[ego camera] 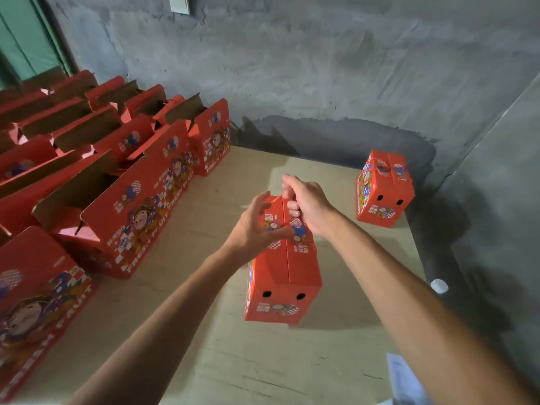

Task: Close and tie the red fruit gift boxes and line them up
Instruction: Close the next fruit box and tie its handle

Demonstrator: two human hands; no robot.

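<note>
A closed red fruit gift box stands on the wooden table in front of me, its two top flaps meeting along the middle. My left hand rests on the box's left top flap, thumb lying across the lid and fingers spread and slightly bent. My right hand is curled at the far end of the lid, its fingers bent round something small that I cannot make out. A second closed box with a red string tied over its top stands at the table's far right corner.
Several open red boxes with raised flaps fill the left side in rows. Another red box stands at the near left. A grey wall bounds the back and right. A white cap lies off the right edge, papers lower right.
</note>
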